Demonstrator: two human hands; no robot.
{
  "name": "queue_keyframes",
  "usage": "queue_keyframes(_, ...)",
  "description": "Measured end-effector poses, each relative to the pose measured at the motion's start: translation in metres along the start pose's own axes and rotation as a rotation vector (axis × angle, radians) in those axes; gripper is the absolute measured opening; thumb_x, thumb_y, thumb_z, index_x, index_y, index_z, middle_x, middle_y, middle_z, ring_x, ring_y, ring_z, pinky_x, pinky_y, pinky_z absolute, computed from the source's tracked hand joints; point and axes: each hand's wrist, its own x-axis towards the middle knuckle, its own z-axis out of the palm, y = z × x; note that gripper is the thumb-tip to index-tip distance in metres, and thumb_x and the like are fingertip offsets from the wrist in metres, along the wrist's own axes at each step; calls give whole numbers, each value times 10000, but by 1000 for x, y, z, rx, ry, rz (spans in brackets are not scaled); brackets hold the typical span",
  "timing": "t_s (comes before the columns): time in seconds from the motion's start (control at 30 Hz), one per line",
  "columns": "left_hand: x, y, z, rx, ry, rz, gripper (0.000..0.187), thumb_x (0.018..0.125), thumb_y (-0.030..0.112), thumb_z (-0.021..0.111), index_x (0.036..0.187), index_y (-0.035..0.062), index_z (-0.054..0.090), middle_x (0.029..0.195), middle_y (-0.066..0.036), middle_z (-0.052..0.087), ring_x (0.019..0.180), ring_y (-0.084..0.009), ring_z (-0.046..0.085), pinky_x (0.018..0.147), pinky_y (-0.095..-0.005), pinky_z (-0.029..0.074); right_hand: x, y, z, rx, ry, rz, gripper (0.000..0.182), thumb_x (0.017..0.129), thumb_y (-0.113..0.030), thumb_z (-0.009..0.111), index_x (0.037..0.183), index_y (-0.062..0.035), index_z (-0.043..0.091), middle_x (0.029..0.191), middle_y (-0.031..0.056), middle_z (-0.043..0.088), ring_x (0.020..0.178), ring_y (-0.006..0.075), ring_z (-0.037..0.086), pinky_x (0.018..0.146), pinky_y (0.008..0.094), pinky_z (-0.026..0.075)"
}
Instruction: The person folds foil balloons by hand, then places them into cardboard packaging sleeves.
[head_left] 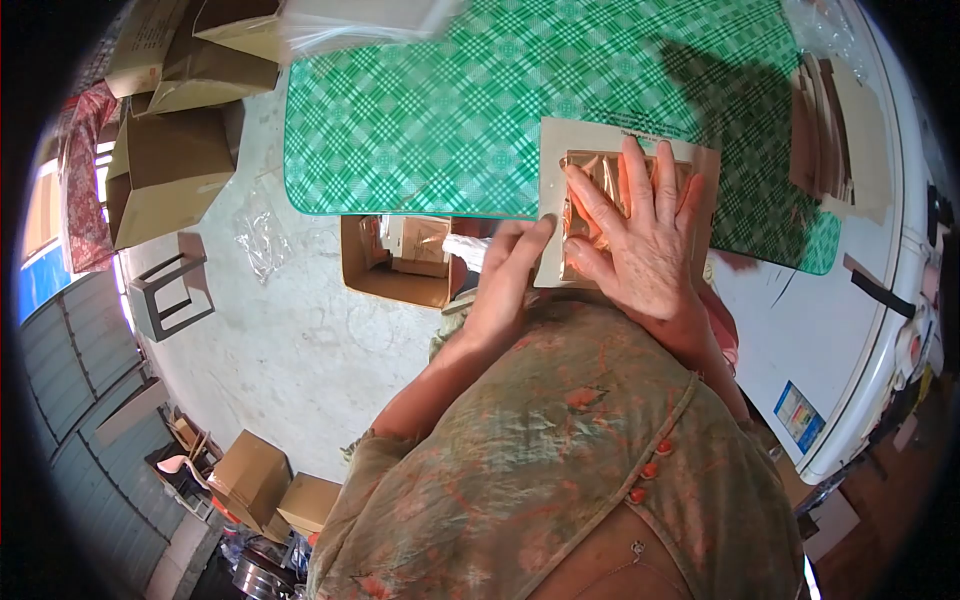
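On the table's near edge lies a flat package (pixel 553 180), a beige card with a shiny copper-coloured panel (pixel 595 170) in the middle. Dark printed lettering runs along its far edge, seemingly on a clear plastic cover. My right hand (pixel 645 235) rests flat over the copper panel with its fingers spread, hiding much of it. At the package's near left edge, my left hand (pixel 508 275) has its fingers closed on the border; the fingertips underneath are hidden.
A green checked cloth (pixel 420 120) covers the table. Beneath its near edge stands an open cardboard box (pixel 400 290) with things inside. Stacked card sheets (pixel 825 130) lie at the right, beside a white surface (pixel 780 310). Open cartons (pixel 170 170) and a grey stool (pixel 168 297) stand left.
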Motion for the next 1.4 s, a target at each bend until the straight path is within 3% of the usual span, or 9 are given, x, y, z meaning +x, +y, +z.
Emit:
queue_keyframes(0.23,-6,-18,-21,771,95,1034,361,975,69,702,1336,76,699,929,-78,663,806,-233,641,730,-342,548,1,-3,-10,-20,-25,-1,690,960,-570,663,1598,-380,481,1689,215,279,1543,517,214,1146,815,193)
queue_keyframes(0.37,-8,-19,-9,859,82,895,435,962,90,714,1394,133,686,1102,-138,654,874,-283,662,741,-390,564,4,-4,-9,-82,-23,7,645,999,-553,625,1601,-380,473,1680,205,296,1530,505,238,1155,788,204)
queue_keyframes(0.73,2,31,2,1329,114,1009,539,968,177,705,1496,127,606,503,-133,590,440,-325,614,485,-453,516,35,22,-6,-133,45,-20,547,1084,-463,519,1619,-381,444,1679,167,311,1536,462,245,1201,728,181)
queue_keyframes(0.83,7,55,3,1615,96,979,518,965,229,714,1466,126,634,577,-122,648,481,-286,649,472,-432,509,46,29,-4,-116,14,-14,556,1099,-450,493,1643,-385,395,1692,168,283,1546,470,225,1213,731,161)
queue_keyframes(0.87,9,61,4,1664,131,1028,503,953,265,720,1438,143,663,715,-78,679,633,-237,677,546,-404,511,49,30,-3,-120,14,-10,562,1101,-447,490,1648,-385,381,1692,169,277,1548,472,221,1213,735,157)
queue_keyframes(0.97,25,78,3,1732,130,1286,607,887,188,761,1482,181,643,793,-63,627,738,-233,641,660,-386,511,55,32,0,-132,10,0,579,1102,-437,488,1662,-385,350,1694,171,259,1552,479,211,1210,751,145)
queue_keyframes(1.0,27,80,1,1785,93,1210,627,880,237,763,1494,206,637,918,-70,567,900,-251,574,778,-391,466,56,33,1,-137,9,2,584,1100,-433,493,1664,-384,345,1694,171,252,1553,480,207,1207,758,141)
queue_keyframes(1.2,38,91,-5,1731,59,1331,607,886,267,714,1487,221,640,954,-63,507,919,-260,513,783,-386,417,58,31,1,-123,4,14,618,1085,-410,531,1670,-379,333,1692,169,246,1554,481,202,1193,777,143)
queue_keyframes(1.4,49,93,-13,1731,33,1385,562,911,262,668,1473,264,647,1304,-117,572,1255,-341,515,1034,-501,422,59,30,3,-134,11,14,654,1079,-406,548,1682,-380,297,1689,170,250,1544,485,213,1187,778,129)
